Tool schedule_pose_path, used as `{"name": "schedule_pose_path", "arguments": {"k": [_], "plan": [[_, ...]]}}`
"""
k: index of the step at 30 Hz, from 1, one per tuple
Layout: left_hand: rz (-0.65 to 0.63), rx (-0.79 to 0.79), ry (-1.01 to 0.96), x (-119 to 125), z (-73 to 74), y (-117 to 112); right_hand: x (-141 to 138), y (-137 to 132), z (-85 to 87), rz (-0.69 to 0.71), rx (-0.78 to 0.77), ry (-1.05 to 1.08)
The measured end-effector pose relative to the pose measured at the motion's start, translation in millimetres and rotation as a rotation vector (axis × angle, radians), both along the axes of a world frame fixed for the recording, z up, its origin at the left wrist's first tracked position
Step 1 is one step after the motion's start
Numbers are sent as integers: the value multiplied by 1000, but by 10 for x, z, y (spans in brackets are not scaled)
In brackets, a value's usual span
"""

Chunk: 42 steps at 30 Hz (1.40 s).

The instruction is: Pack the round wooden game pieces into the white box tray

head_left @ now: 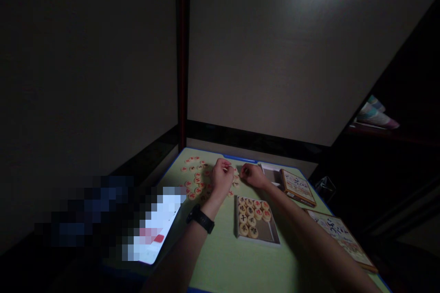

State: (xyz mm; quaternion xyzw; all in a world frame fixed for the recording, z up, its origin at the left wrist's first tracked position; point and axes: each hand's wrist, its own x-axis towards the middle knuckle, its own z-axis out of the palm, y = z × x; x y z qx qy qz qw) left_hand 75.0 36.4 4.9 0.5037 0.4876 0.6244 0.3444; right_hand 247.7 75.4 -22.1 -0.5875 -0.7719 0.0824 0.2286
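Observation:
Round wooden chess pieces (pixel 194 178) with red and black characters lie scattered on the far left of a pale green table (pixel 227 256). My left hand (pixel 222 176) rests among them with fingers curled; what it holds is hidden. My right hand (pixel 252 175) is curled just to its right, close to the loose pieces. A shallow box (pixel 256 224) in front of my hands holds several pieces in rows at its far end.
A small empty tray (pixel 270 173) and a printed box lid (pixel 297 187) lie at the far right. A second printed board (pixel 343 237) sits along the right edge. A lit phone (pixel 154 233) lies at the near left. Walls close behind the table.

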Motion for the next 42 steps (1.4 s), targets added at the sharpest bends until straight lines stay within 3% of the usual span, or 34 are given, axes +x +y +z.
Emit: {"name": "schedule_pose_path", "arguments": {"k": [17, 23, 26, 30, 34, 42], "plan": [[6, -9, 40, 10, -39, 4, -55, -71, 51, -5, 30, -146], [-38, -19, 219, -2, -47, -33, -140, -38, 54, -8, 35, -139], [-92, 88, 368, 9, -36, -132, -148, -6, 31, -4, 31, -115], [-159, 342, 594, 55, 1, -367, -135, 25, -1, 26, 27, -78], [-267, 431, 852, 136, -19, -553, -143, 41, -22, 44, 31, -41], [-249, 686, 975, 234, -79, -699, -130, -66, 72, 47, 46, -23]]}}
